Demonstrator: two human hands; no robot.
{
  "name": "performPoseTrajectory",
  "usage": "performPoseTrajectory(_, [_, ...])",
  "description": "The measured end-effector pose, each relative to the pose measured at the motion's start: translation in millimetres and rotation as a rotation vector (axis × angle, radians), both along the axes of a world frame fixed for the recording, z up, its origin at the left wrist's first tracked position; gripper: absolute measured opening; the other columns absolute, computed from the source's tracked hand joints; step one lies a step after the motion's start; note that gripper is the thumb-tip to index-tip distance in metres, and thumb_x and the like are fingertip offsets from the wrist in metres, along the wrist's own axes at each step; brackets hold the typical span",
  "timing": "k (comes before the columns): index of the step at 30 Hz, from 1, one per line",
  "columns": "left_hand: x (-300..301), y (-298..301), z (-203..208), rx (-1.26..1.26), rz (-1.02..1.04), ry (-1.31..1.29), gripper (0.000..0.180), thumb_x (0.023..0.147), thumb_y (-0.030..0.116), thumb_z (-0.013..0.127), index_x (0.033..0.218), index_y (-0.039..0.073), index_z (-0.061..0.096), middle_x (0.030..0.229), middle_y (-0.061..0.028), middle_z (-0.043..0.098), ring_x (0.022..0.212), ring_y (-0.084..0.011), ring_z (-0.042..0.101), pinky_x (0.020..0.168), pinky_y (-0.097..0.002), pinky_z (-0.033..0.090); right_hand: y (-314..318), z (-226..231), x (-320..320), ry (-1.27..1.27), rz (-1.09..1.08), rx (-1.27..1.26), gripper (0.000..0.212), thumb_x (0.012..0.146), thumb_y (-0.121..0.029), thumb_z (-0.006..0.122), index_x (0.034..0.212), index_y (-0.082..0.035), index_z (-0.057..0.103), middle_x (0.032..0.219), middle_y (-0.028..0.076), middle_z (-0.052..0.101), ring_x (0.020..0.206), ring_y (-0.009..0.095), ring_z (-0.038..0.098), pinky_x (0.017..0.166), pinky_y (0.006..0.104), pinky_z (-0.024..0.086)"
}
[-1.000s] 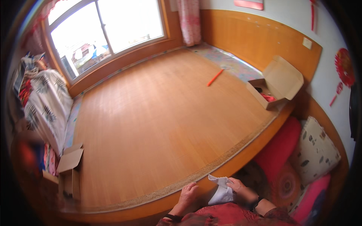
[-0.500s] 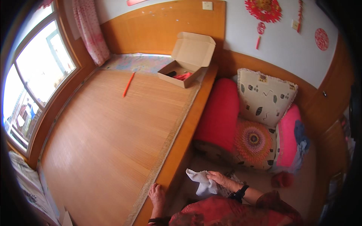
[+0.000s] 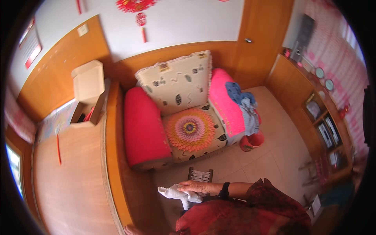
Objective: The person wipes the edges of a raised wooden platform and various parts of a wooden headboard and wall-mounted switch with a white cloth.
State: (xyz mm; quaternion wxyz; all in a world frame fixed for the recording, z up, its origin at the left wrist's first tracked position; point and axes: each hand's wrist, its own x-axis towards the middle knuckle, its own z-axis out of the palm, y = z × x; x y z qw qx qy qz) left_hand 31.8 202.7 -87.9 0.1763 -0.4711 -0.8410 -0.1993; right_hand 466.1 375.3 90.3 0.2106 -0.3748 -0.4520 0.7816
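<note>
My right hand is closed on a whitish cloth, which hangs loosely from the fingers in front of my red patterned top. A dark band circles the right wrist. Behind that hand, low on the floor, stands a small folding stool with a woven light seat. Only a bit of my left hand shows at the lower edge, by the wooden edge of the bed platform; its fingers are mostly out of the picture.
Ahead is an armchair with pink arm covers; clothes drape its right arm above a red bucket. At left, the mat-covered platform carries an open cardboard box and an orange-red stick. A wooden cabinet lines the right.
My view has swung right, bringing the armchair to the middle and the cabinet into sight. The right hand keeps the cloth. My left hand has dropped mostly out of the picture.
</note>
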Motion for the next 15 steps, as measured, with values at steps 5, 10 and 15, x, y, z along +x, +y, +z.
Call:
performPoseTrajectory(5, [60.0,46.7,78.0,-0.128,-0.025,0.054,0.021,0.079,0.024,0.058,0.094,0.008,0.061,0.103,-0.0131,0.058,0.087,-0.0302,0.056,0.068,-0.0439,0.048,-18.5,9.1,30.7,0.1,-0.111,-0.089,0.046,0.086,-0.036,0.054,0.116,-0.003,0.05,0.101,0.001,0.055,0.092,0.009,0.048,0.08,0.0234,0.039])
performPoseTrajectory(10, [78.9,77.0,97.5,-0.073,-0.099,-0.063,0.023,0.081,0.022,0.053,0.098,0.007,0.059,0.1,-0.0151,0.057,0.086,-0.0322,0.056,0.069,-0.048,0.045,-39.7,-12.4,33.9,0.083,-0.206,-0.122,0.046,0.086,-0.035,0.055,0.116,-0.002,0.05,0.098,0.0,0.056,0.088,0.008,0.049,0.076,0.023,0.041])
performPoseTrajectory(15, [61.7,75.1,69.5,-0.03,-0.16,0.169,0.024,0.081,0.019,0.053,0.102,0.011,0.059,0.1,-0.0133,0.057,0.088,-0.0315,0.055,0.072,-0.0484,0.043,-68.1,-33.4,41.5,-0.207,-0.305,0.057,0.049,0.087,-0.038,0.05,0.119,-0.001,0.048,0.098,0.001,0.056,0.088,0.009,0.049,0.076,0.0235,0.041])
